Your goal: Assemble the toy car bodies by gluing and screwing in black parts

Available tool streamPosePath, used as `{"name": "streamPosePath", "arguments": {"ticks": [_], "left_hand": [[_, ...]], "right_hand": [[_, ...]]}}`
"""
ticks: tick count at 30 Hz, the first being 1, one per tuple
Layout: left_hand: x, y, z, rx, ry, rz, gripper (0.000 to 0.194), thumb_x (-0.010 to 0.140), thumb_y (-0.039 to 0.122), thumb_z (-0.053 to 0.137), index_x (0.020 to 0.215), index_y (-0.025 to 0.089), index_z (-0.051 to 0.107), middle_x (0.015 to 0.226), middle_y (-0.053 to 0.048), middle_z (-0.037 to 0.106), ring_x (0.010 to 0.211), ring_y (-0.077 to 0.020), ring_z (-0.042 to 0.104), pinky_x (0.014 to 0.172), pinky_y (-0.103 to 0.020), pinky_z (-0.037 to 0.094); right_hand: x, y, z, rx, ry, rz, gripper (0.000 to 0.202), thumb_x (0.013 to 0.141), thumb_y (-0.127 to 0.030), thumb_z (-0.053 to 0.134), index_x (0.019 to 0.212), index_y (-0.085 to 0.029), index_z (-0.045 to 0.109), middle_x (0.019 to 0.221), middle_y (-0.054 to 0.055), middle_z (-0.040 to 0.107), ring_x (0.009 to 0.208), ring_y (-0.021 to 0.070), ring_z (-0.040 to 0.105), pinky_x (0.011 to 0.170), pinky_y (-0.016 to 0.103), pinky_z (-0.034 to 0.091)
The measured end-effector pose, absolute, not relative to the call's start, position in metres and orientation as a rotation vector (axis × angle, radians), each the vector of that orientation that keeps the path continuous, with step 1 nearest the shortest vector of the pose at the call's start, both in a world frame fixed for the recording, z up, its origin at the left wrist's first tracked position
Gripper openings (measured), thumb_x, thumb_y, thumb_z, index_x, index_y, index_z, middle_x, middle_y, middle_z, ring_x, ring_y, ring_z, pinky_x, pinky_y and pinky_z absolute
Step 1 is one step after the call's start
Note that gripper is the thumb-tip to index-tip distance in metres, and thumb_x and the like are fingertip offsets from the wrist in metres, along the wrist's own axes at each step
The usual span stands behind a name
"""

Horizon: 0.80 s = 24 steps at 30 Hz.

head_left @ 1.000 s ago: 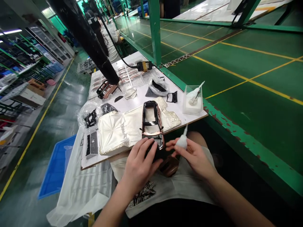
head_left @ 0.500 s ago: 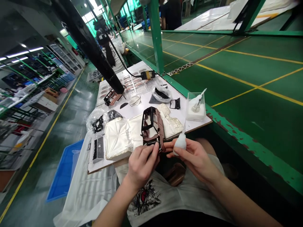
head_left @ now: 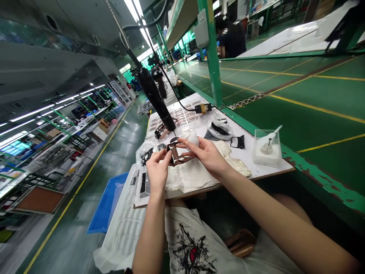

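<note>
A brown and black toy car body shell (head_left: 176, 153) is raised over the padded white cloth (head_left: 191, 177). My left hand (head_left: 157, 167) grips its left end between thumb and fingers. In my right hand (head_left: 210, 155) is a small white squeeze bottle (head_left: 193, 138), close above the shell's right side. Its nozzle cannot be made out. The right fingertips reach to the shell, but I cannot tell whether they press on it. Just beyond the hands hangs a black electric screwdriver (head_left: 156, 97).
A clear box (head_left: 266, 158) holding another nozzle bottle stands at the right. Bags of black parts (head_left: 219, 129) lie behind. Another car shell (head_left: 162, 131) is under the screwdriver. A blue tray (head_left: 99, 213) lies at lower left, and a green post (head_left: 213, 68) rises at the table edge.
The car shell has gone from upright at the cloth's near edge to tilted sideways, farther over the table. Both hands moved forward with it, the bottle too. The camera view has swung left and up.
</note>
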State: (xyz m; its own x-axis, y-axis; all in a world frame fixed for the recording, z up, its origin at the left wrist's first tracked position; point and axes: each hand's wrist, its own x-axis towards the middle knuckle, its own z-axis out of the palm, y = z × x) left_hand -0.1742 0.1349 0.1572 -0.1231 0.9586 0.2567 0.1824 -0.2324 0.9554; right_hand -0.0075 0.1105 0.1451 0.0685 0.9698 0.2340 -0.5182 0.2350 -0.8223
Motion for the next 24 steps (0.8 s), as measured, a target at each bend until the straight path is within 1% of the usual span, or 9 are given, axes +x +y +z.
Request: {"name": "streamPosePath", "arguments": {"ticks": [3, 6, 9, 10, 12, 15, 20, 22, 24], "left_hand": [[-0.185, 0.142, 0.16, 1.251, 1.281, 1.405, 0.043, 0.063, 0.044, 0.09, 0.093, 0.013, 0.083, 0.085, -0.006, 0.077, 0.072, -0.0145, 0.067, 0.063, -0.027, 0.058], [-0.191, 0.126, 0.159, 1.135, 1.26, 1.378, 0.045, 0.057, 0.042, 0.094, 0.089, 0.013, 0.082, 0.085, -0.007, 0.079, 0.071, -0.014, 0.07, 0.058, -0.023, 0.057], [-0.185, 0.092, 0.154, 0.968, 1.174, 1.34, 0.041, 0.056, 0.038, 0.097, 0.086, 0.014, 0.082, 0.085, -0.006, 0.08, 0.069, -0.0121, 0.07, 0.052, -0.018, 0.053], [-0.18, 0.08, 0.151, 0.901, 1.134, 1.309, 0.04, 0.056, 0.036, 0.097, 0.086, 0.014, 0.082, 0.086, -0.005, 0.08, 0.068, -0.0115, 0.069, 0.05, -0.017, 0.051], [-0.169, 0.057, 0.143, 0.772, 1.064, 1.226, 0.037, 0.059, 0.033, 0.096, 0.087, 0.014, 0.081, 0.085, -0.005, 0.08, 0.068, -0.0113, 0.069, 0.049, -0.016, 0.051], [-0.15, 0.031, 0.125, 0.604, 1.033, 1.131, 0.037, 0.063, 0.033, 0.094, 0.089, 0.012, 0.079, 0.085, -0.006, 0.079, 0.071, -0.012, 0.069, 0.056, -0.018, 0.055], [-0.133, 0.01, 0.099, 0.412, 1.065, 1.102, 0.042, 0.059, 0.032, 0.097, 0.092, 0.013, 0.078, 0.089, -0.006, 0.08, 0.074, -0.0122, 0.07, 0.07, -0.022, 0.06], [-0.132, 0.007, 0.093, 0.393, 1.044, 1.111, 0.039, 0.061, 0.032, 0.096, 0.091, 0.015, 0.079, 0.091, -0.006, 0.081, 0.077, -0.0135, 0.072, 0.074, -0.024, 0.061], [-0.132, 0.005, 0.089, 0.392, 1.012, 1.115, 0.037, 0.063, 0.033, 0.095, 0.092, 0.015, 0.08, 0.091, -0.006, 0.081, 0.078, -0.015, 0.073, 0.074, -0.025, 0.062]], "right_hand": [[0.0, 0.1, 0.158, -0.655, -1.043, 1.099, 0.05, 0.084, -0.061, 0.079, 0.103, -0.015, 0.074, 0.1, 0.011, 0.079, 0.086, 0.0194, 0.075, 0.077, 0.031, 0.064], [0.015, 0.069, 0.163, -0.735, -1.181, 0.933, 0.043, 0.093, -0.058, 0.072, 0.094, -0.015, 0.074, 0.075, 0.003, 0.071, 0.06, 0.0118, 0.063, 0.059, 0.024, 0.057], [0.032, 0.035, 0.156, -0.887, -1.173, 0.711, 0.038, 0.097, -0.053, 0.068, 0.109, -0.018, 0.079, 0.061, -0.002, 0.061, 0.047, 0.0099, 0.054, 0.042, 0.021, 0.046], [0.036, 0.026, 0.153, -0.939, -1.162, 0.618, 0.036, 0.097, -0.05, 0.07, 0.118, -0.021, 0.079, 0.061, -0.002, 0.063, 0.048, 0.0111, 0.056, 0.041, 0.021, 0.046], [0.04, 0.01, 0.147, -1.023, -1.173, 0.443, 0.032, 0.095, -0.042, 0.075, 0.124, -0.029, 0.079, 0.073, 0.001, 0.073, 0.06, 0.0153, 0.068, 0.05, 0.024, 0.054], [0.039, -0.005, 0.142, -1.063, -1.237, 0.298, 0.026, 0.088, -0.029, 0.083, 0.114, -0.033, 0.082, 0.096, 0.001, 0.082, 0.079, 0.0214, 0.077, 0.069, 0.03, 0.064], [0.027, -0.007, 0.133, -0.996, -1.329, 0.238, 0.026, 0.085, -0.015, 0.083, 0.105, -0.031, 0.082, 0.091, -0.001, 0.082, 0.073, 0.0189, 0.076, 0.068, 0.029, 0.063], [0.021, -0.001, 0.123, -0.99, -1.342, 0.223, 0.021, 0.086, -0.017, 0.084, 0.103, -0.03, 0.082, 0.087, 0.0, 0.081, 0.07, 0.0184, 0.074, 0.064, 0.029, 0.061], [0.017, 0.006, 0.109, -0.972, -1.341, 0.161, 0.015, 0.087, -0.025, 0.084, 0.101, -0.027, 0.081, 0.084, 0.001, 0.079, 0.069, 0.0192, 0.073, 0.062, 0.031, 0.058]]}}
